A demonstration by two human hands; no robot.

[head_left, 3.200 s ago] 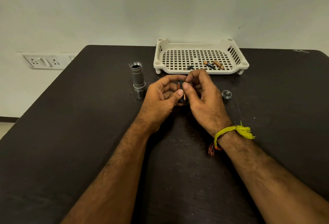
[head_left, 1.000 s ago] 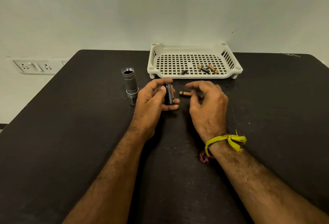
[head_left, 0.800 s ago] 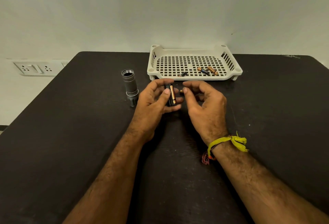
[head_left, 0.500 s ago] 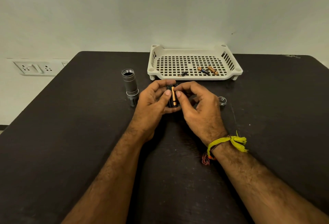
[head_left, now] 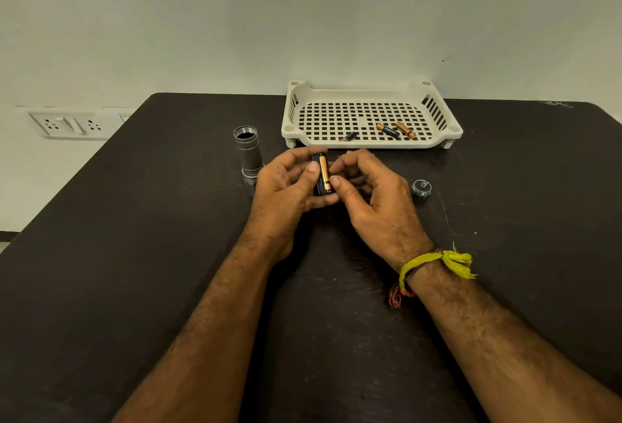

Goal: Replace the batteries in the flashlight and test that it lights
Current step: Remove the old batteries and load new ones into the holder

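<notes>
Gripping the battery holder, left hand hides its base; right hand pinches the copper battery seated there.

Tabletop: dark, matte, faintly scuffed and speckled; far edge against a pale wall.
Body: grey flashlight tube, upright on tabletop left of centre, threaded open end up.
Cap: small round metal piece, flat on tabletop right of centre, well apart from body.
Tray: cream plastic, perforated floor, on short feet at far edge, between body and cap in width.
Forearms: both laid across near part of tabletop, converging toward centre.
</notes>
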